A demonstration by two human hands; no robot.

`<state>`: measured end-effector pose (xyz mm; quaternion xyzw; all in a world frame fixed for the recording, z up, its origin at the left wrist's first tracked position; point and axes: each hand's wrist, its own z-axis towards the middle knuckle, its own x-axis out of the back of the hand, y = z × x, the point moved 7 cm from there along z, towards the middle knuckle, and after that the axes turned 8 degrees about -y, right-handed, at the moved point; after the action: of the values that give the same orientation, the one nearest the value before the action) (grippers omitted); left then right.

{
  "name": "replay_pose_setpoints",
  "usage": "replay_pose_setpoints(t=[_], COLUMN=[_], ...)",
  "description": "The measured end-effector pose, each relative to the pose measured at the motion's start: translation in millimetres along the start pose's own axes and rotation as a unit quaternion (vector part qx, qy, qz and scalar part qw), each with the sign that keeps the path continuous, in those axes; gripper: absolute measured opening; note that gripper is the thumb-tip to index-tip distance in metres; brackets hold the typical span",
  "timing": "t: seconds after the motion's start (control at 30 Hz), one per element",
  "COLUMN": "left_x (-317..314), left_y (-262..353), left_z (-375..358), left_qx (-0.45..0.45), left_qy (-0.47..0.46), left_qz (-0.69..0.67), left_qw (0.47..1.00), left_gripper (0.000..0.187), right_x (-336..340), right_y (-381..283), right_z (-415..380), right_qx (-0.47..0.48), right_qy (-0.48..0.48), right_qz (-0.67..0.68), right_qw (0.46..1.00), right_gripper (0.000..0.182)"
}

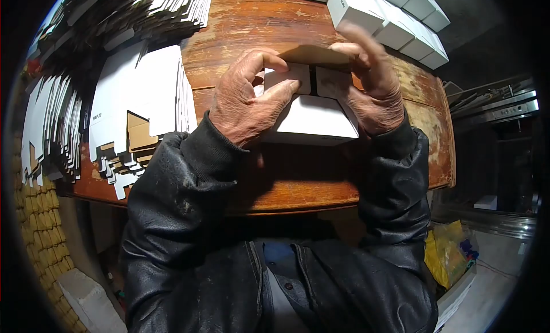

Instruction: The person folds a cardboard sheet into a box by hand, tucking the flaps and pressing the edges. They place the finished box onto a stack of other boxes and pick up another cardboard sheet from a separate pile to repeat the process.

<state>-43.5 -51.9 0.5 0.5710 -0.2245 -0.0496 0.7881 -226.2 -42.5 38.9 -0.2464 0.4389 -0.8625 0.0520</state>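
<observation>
Our arched left hand (252,98) is grasping the white box (316,116) near the front edge of the worktop (292,192). Our right hand (375,89) is curling by the lid (314,56), grip too blurred to tell.

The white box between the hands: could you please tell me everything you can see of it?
The white box looks like folded cardboard, white outside, a brown-faced flap raised at the far side. Two smaller white flaps lie inward with a dark gap between them. It appears to rest on the wooden table. The thumb of the left hand touches one white flap; the right hand touches the brown-faced flap.
</observation>
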Motion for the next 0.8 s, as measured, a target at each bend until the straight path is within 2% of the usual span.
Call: replay_pose_setpoints(t=[0.03,0.1,0.2,0.37,0.43,0.47,0.53,0.57,0.63,0.67,0.8], left_x=[0.3,1.5,5.3,8.4,7.4,6.6,3.4,0.7,-0.1,-0.4,0.0], left_y=[-1.9,-5.4,-7.2,-1.0,2.0,3.9,2.1,-0.8,-2.0,-2.5,0.6], left_z=[0.1,0.3,0.6,-4.2,-2.8,-2.2,-2.2,-3.0,-3.4,-3.6,-2.6], left_qx=[-0.008,-0.028,-0.06,-0.064,-0.076,-0.082,-0.022,0.009,-0.006,-0.012,-0.031], left_qy=[0.003,0.022,0.068,0.12,0.097,0.085,0.043,0.021,0.023,0.024,0.029], left_qz=[-0.009,-0.023,-0.029,0.014,0.017,0.018,-0.002,-0.013,0.006,0.015,0.035], left_qw=[1.0,0.999,0.995,0.991,0.992,0.993,0.999,1.0,1.0,1.0,0.998], left_gripper=[0.022,0.024,0.027,0.03,0.029,0.028,0.028,0.028,0.028,0.027,0.029], right_x=[0.4,-0.6,-0.5,-6.2,-7.3,-8.3,-8.9,-9.0,-8.2,-10.1,-13.3], right_y=[-11.0,-8.6,-7.9,-4.5,-5.6,-9.1,-17.0,-15.3,-12.5,-16.6,-23.2], right_z=[4.0,4.2,3.7,-0.8,0.0,1.1,3.8,3.1,1.2,2.4,3.4], right_qx=[0.068,0.043,0.016,-0.063,-0.028,-0.011,0.024,0.019,0.012,0.026,0.045], right_qy=[-0.062,-0.082,-0.086,-0.089,-0.077,-0.095,-0.131,-0.127,-0.117,-0.12,-0.114], right_qz=[-0.157,-0.104,-0.039,-0.013,-0.035,-0.088,-0.19,-0.178,-0.155,-0.211,-0.282], right_qw=[0.983,0.99,0.995,0.994,0.996,0.992,0.973,0.976,0.981,0.97,0.952], right_gripper=[0.057,0.033,0.022,0.022,0.03,0.034,0.04,0.042,0.047,0.046,0.043])
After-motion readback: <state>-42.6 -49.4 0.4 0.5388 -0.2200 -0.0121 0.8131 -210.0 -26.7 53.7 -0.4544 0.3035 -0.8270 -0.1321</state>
